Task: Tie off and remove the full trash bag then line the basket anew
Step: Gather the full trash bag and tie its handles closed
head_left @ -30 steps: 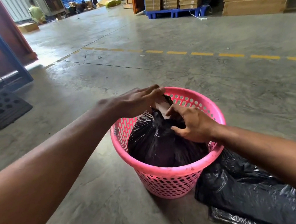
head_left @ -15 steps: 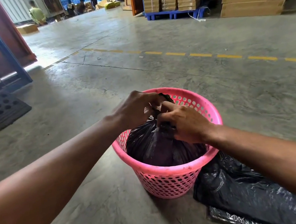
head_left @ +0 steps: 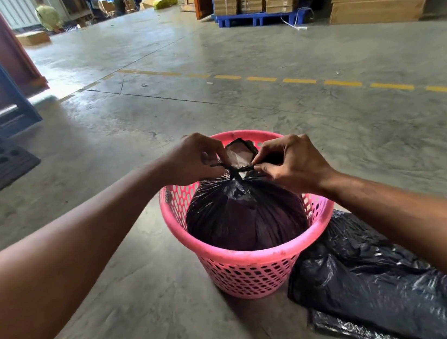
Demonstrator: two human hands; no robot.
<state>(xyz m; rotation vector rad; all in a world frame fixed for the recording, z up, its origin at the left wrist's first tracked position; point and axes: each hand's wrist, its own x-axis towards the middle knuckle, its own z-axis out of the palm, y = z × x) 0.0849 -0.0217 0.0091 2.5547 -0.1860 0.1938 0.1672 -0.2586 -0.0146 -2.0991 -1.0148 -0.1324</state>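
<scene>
The left hand (head_left: 195, 158) and the right hand (head_left: 292, 163) are each pinching one twisted tail of the full trash bag (head_left: 245, 214), fingers narrowed tight on the black film, and are pulling the tails apart across the gathered neck (head_left: 233, 172), which is sitting just above the rim of the pink basket (head_left: 245, 260); the bag itself is resting inside the basket and filling most of it. In judgement, the knot is being drawn closed and is not yet secure: thin film is stretching at the pinch points, so an uneven or excessive pull is risking a torn tail or a slipped grip, and a loose knot is likely opening once the bag is lifted. A pale flat item (head_left: 239, 154) is standing up behind the neck; whether it is inside the bag or snagged in the gather cannot be told, and if it is caught it may be preventing full closure. The basket is light and perforated, so an upward pull on a snug bag is likely lifting the basket too. A spare black bag (head_left: 373, 277) is lying flat on the floor, touching the basket on the person's right. The surface is a smooth concrete floor (head_left: 149, 307) with a dashed yellow line (head_left: 299, 81); stacked cartons on a blue pallet (head_left: 256, 18) and several people are standing well apart at the far end
</scene>
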